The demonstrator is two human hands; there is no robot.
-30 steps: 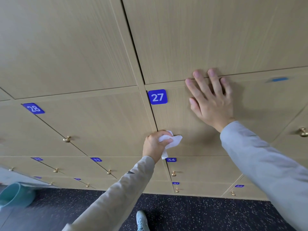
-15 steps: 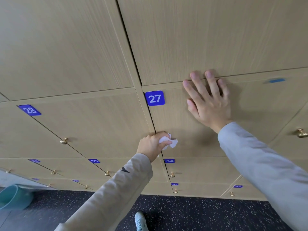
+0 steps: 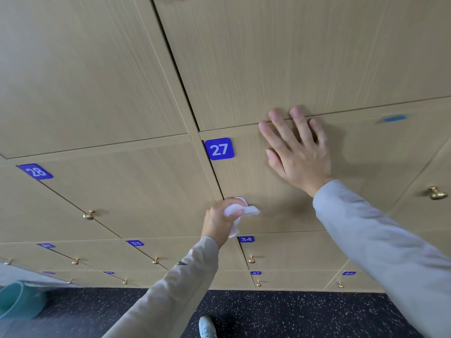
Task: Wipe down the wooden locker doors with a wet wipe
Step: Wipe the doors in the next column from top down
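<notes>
A wall of light wooden locker doors fills the view. Door 27 (image 3: pixel 256 186) carries a blue number tag (image 3: pixel 219 149) at its upper left corner. My left hand (image 3: pixel 220 222) grips a crumpled white wet wipe (image 3: pixel 240 210) and presses it against the lower left part of door 27, beside the door's left gap. My right hand (image 3: pixel 296 148) lies flat on the upper part of door 27, fingers straight and spread, fingertips reaching its top edge.
Door 28 (image 3: pixel 122 191) sits to the left with a brass knob (image 3: pixel 88 215). Lower doors 33 and 34 (image 3: pixel 292 250) have small brass knobs. Another knob (image 3: pixel 436 193) is at far right. A teal tub (image 3: pixel 17 302) stands on the dark speckled floor (image 3: pixel 268 313). A shoe (image 3: pixel 207 328) shows below.
My left hand with the wipe slid slightly left and down along door 27's lower left area. My right hand stayed flat on the door.
</notes>
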